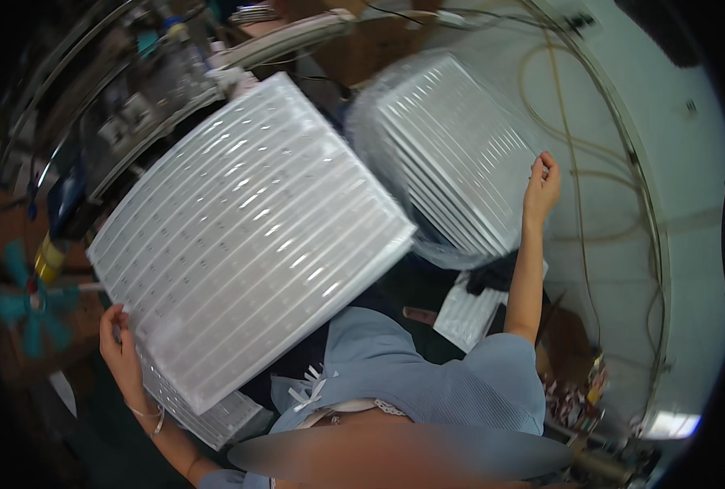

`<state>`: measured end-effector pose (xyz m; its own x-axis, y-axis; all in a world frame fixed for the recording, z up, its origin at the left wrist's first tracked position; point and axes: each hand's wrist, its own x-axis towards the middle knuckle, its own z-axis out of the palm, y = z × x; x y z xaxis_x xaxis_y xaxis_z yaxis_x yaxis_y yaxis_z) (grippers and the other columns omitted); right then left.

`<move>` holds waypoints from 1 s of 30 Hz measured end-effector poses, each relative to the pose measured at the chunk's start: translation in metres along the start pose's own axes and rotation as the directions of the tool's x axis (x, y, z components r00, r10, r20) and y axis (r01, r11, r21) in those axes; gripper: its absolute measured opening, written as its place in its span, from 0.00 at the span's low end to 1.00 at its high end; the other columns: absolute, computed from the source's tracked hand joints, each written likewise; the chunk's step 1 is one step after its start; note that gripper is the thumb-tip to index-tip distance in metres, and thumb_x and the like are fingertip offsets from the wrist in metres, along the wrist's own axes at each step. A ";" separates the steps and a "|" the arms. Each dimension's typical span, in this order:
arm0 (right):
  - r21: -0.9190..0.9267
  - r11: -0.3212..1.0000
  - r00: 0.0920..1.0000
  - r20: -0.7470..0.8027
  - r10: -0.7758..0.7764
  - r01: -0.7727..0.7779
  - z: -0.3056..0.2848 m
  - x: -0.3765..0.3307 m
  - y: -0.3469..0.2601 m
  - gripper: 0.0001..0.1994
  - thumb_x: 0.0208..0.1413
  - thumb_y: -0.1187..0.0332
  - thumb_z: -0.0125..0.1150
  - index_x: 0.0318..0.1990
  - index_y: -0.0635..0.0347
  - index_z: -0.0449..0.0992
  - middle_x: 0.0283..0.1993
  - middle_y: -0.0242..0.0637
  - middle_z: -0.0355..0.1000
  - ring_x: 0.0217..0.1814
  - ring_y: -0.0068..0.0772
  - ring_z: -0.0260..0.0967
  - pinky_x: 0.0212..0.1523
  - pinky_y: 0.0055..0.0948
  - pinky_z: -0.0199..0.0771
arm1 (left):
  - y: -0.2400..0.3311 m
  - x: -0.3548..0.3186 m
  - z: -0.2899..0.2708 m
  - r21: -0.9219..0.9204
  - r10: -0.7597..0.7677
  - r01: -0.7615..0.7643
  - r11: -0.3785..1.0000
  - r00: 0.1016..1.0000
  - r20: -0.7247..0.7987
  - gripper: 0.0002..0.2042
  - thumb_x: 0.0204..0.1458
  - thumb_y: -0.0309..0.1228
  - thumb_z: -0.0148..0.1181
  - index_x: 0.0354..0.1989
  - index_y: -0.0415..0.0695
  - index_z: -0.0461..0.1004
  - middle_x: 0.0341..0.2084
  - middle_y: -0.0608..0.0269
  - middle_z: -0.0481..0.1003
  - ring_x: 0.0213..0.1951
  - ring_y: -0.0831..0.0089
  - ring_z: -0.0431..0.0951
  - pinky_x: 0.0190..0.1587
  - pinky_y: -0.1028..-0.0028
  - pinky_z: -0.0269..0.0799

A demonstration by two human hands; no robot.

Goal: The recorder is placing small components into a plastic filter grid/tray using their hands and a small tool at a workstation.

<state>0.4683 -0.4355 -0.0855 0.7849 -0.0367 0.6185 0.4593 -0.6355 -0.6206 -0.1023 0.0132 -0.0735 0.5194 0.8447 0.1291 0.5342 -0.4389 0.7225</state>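
Note:
A large stack of white plastic blister trays [256, 228], wrapped in shiny film, slants in front of me on the left. My left hand [120, 350] is beside its left lower edge, fingers loosely bent and apart, with nothing visible in them. To the right, a second stack of ridged white trays [460, 147] lies inside a clear plastic bag [371, 130]. At that bag's right edge is my right hand [543, 186], its fingers curled together and seemingly pinching the thin film.
More trays [216, 416] lie below the large stack, and a smaller white tray [466, 314] sits under the bagged one. A teal fan [35, 300] stands at far left. Metal machinery [134, 114] fills the upper left; a yellowish hose [579, 236] hangs along the right wall.

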 end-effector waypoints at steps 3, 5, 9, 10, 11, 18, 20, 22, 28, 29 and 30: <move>-0.286 0.958 0.995 -0.101 -0.009 -0.021 -0.043 -0.031 0.076 0.10 0.57 0.68 0.53 0.43 0.60 0.73 0.43 0.40 0.70 0.37 0.37 0.69 0.39 0.31 0.70 | 0.011 0.000 0.008 0.047 0.112 -0.115 0.992 0.991 0.067 0.19 0.45 0.16 0.42 0.47 0.36 0.69 0.38 0.60 0.71 0.40 0.72 0.70 0.47 0.74 0.65; -0.397 0.912 0.992 -0.106 0.063 -0.100 -0.073 -0.064 0.115 0.10 0.56 0.68 0.52 0.43 0.59 0.73 0.41 0.42 0.70 0.39 0.41 0.69 0.39 0.34 0.70 | 0.023 0.003 0.014 0.070 0.118 -0.125 0.990 0.989 0.093 0.20 0.45 0.16 0.42 0.48 0.35 0.68 0.39 0.59 0.70 0.41 0.71 0.70 0.48 0.74 0.65; -0.642 0.673 0.925 -0.178 0.337 -0.368 -0.124 -0.146 0.187 0.11 0.55 0.63 0.51 0.43 0.56 0.73 0.41 0.42 0.70 0.40 0.45 0.70 0.41 0.39 0.69 | 0.056 0.007 0.027 0.222 0.078 -0.105 0.969 0.989 0.128 0.20 0.45 0.16 0.41 0.49 0.36 0.68 0.41 0.56 0.70 0.43 0.68 0.70 0.49 0.71 0.64; -0.688 0.557 0.866 -0.224 0.447 -0.466 -0.137 -0.168 0.199 0.12 0.54 0.62 0.50 0.43 0.55 0.73 0.41 0.42 0.70 0.41 0.46 0.70 0.41 0.40 0.69 | 0.062 0.008 0.028 0.211 0.089 -0.117 0.971 0.987 0.136 0.20 0.45 0.16 0.41 0.49 0.36 0.68 0.42 0.56 0.70 0.43 0.68 0.70 0.49 0.71 0.64; -0.695 0.540 0.857 -0.225 0.464 -0.474 -0.146 -0.191 0.209 0.12 0.54 0.62 0.50 0.43 0.55 0.73 0.41 0.42 0.70 0.41 0.46 0.70 0.41 0.40 0.69 | 0.066 0.010 0.030 0.200 0.101 -0.128 0.971 0.985 0.141 0.20 0.45 0.15 0.41 0.49 0.35 0.67 0.42 0.56 0.71 0.43 0.67 0.70 0.49 0.71 0.64; -0.748 0.309 0.722 -0.311 0.618 -0.587 -0.180 -0.278 0.223 0.12 0.52 0.62 0.50 0.42 0.53 0.73 0.42 0.41 0.70 0.40 0.48 0.70 0.38 0.44 0.70 | 0.116 0.021 0.057 0.251 0.216 -0.281 0.926 0.942 0.255 0.20 0.45 0.14 0.41 0.49 0.34 0.67 0.43 0.57 0.71 0.44 0.67 0.70 0.50 0.71 0.63; -0.775 0.222 0.681 -0.333 0.652 -0.592 -0.197 -0.287 0.229 0.12 0.51 0.62 0.51 0.41 0.53 0.73 0.42 0.41 0.69 0.40 0.48 0.70 0.38 0.44 0.70 | 0.133 0.025 0.077 0.283 0.249 -0.340 0.897 0.916 0.314 0.19 0.46 0.14 0.41 0.49 0.35 0.67 0.43 0.57 0.71 0.43 0.67 0.69 0.49 0.72 0.63; -0.747 0.238 0.638 -0.304 0.708 -0.621 -0.195 -0.287 0.221 0.13 0.50 0.61 0.51 0.42 0.54 0.73 0.43 0.42 0.69 0.40 0.49 0.70 0.38 0.45 0.71 | 0.141 0.023 0.069 0.297 0.290 -0.384 0.874 0.904 0.314 0.19 0.47 0.14 0.42 0.48 0.34 0.67 0.43 0.57 0.71 0.43 0.67 0.69 0.49 0.72 0.63; -0.721 0.037 0.454 -0.395 0.798 -0.692 -0.229 -0.356 0.221 0.16 0.49 0.60 0.52 0.45 0.54 0.73 0.43 0.42 0.71 0.44 0.50 0.70 0.43 0.46 0.71 | 0.148 0.023 0.074 0.295 0.366 -0.481 0.826 0.855 0.367 0.17 0.48 0.13 0.42 0.48 0.34 0.67 0.44 0.57 0.70 0.43 0.66 0.69 0.49 0.72 0.63; -0.703 -0.032 0.380 -0.422 0.823 -0.710 -0.236 -0.375 0.233 0.16 0.49 0.61 0.53 0.45 0.54 0.73 0.43 0.42 0.72 0.45 0.51 0.70 0.45 0.47 0.71 | 0.147 0.022 0.074 0.294 0.377 -0.497 0.816 0.844 0.382 0.18 0.48 0.13 0.42 0.48 0.34 0.67 0.44 0.56 0.70 0.43 0.66 0.69 0.49 0.71 0.63; -0.706 -0.031 0.382 -0.418 0.824 -0.707 -0.236 -0.388 0.241 0.16 0.49 0.61 0.53 0.45 0.54 0.73 0.43 0.42 0.72 0.45 0.51 0.70 0.45 0.47 0.71 | 0.145 0.020 0.073 0.296 0.373 -0.494 0.817 0.846 0.382 0.18 0.48 0.13 0.42 0.48 0.34 0.67 0.44 0.56 0.70 0.43 0.66 0.69 0.49 0.71 0.63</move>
<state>0.1766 -0.7566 -0.3609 0.5044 -0.8603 -0.0734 -0.8629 -0.4993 -0.0777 0.0346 -0.0558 -0.0158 0.8931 0.4339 0.1188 0.3778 -0.8668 0.3254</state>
